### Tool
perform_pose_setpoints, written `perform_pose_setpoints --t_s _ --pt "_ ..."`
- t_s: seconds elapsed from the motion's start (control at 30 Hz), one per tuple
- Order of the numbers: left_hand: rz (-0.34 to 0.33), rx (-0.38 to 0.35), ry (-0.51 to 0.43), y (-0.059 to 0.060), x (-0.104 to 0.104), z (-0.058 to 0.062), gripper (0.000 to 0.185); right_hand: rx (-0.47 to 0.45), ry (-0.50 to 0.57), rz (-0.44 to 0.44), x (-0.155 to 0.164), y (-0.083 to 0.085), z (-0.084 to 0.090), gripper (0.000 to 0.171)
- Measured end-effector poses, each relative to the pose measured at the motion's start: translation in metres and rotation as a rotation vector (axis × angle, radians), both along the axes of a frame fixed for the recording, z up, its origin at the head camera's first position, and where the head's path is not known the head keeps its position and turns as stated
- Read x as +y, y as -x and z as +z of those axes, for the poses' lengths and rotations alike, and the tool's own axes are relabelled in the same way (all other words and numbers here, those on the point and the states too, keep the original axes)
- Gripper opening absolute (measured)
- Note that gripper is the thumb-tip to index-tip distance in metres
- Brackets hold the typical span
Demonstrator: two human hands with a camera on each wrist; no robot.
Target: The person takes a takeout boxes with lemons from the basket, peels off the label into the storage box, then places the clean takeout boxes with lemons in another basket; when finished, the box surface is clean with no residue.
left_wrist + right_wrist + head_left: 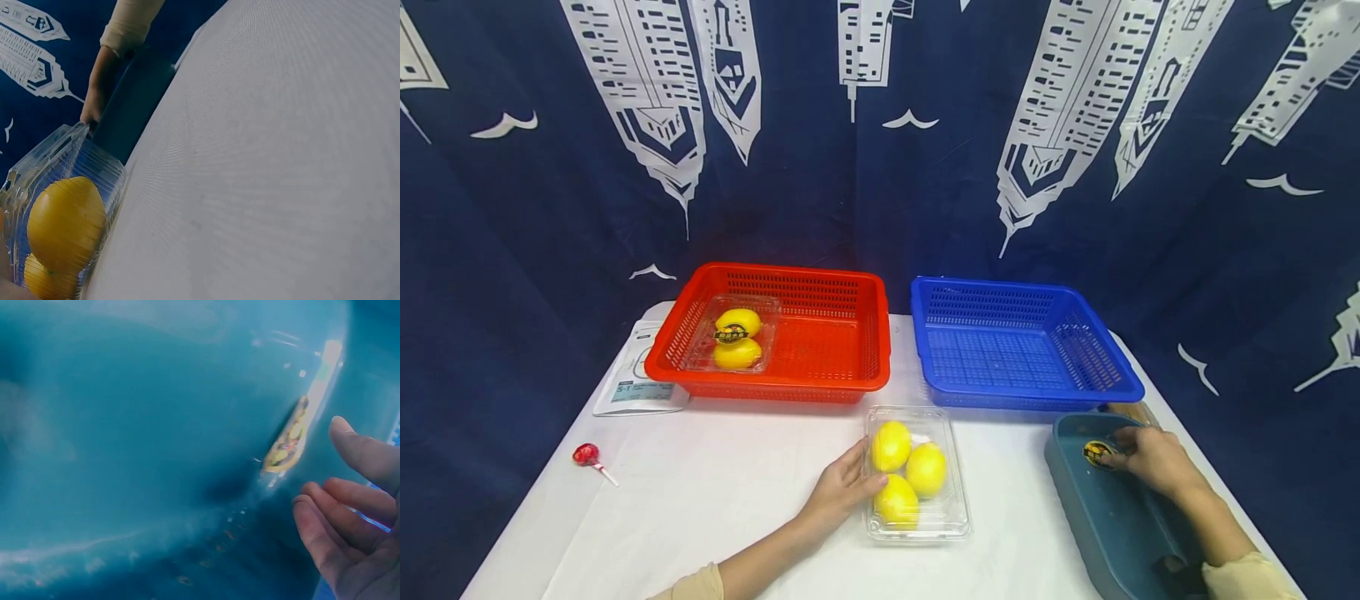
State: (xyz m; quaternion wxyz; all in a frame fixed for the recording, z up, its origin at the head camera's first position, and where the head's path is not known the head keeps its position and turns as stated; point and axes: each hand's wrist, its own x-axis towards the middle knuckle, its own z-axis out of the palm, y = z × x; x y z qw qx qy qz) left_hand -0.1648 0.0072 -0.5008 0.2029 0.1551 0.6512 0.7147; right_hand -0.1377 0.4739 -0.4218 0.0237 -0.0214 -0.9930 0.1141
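Note:
A clear plastic clamshell box (951,508) with three yellow lemons (927,469) lies open on the white table, front centre. My left hand (848,487) rests against its left side with fingers fairly straight, the thumb touching the nearest lemon. In the left wrist view the box (75,153) and a lemon (65,222) fill the lower left corner. My right hand (1138,454) reaches into a teal bin (1097,517) at the right. Its relaxed fingers (340,512) hover just beside a round yellow sticker (287,440) on the bin's inner wall and hold nothing.
A red basket (820,383) at the back left holds a closed clamshell with two lemons (737,337). A blue basket (1022,392) stands to its right with nothing in it. A white packet (632,387) and a red lollipop (587,456) lie at the table's left.

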Motion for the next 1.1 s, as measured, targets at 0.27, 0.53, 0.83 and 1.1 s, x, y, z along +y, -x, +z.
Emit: perform_pose_setpoints --t_s 0.27,0.53,0.83,1.1 --pt "0.002 -0.003 0.006 0.000 0.000 0.001 0.082 -0.007 0.038 -0.040 -0.009 -0.007 0.013 0.059" --pt "0.008 -0.003 0.010 -0.001 0.001 0.001 0.083 -0.013 0.097 -0.055 -0.027 -0.014 0.026 0.065" --pt "0.017 -0.008 0.016 -0.002 -0.001 0.000 0.084 -0.009 0.176 -0.031 -0.060 -0.022 0.040 0.068" --pt "0.006 -0.011 0.004 -0.002 0.001 -0.001 0.084 -0.032 0.316 0.002 -0.095 -0.031 0.053 0.064"
